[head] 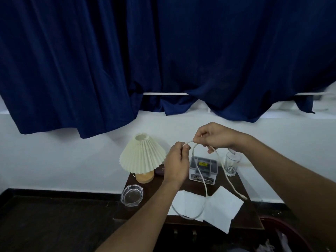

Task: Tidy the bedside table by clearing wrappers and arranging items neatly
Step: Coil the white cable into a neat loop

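While my left hand (pixel 177 160) and right hand (pixel 212 137) pinch the white cable (pixel 205 188), it seems light and limp, best gripped near the loop.

Dark wooden bedside table (pixel 151 190): cream pleated-shade lamp (pixel 142 155) back left, clear glass ashtray (pixel 132 195) before it, grey plastic box (pixel 209 170) mid-back, cut-glass tumbler (pixel 231 166) to its right.

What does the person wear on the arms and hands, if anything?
Nothing that shows. The left hand and the right hand have no gloves, rings or watch visible. The left forearm and the right forearm are uncovered too; no sleeve comes into view.
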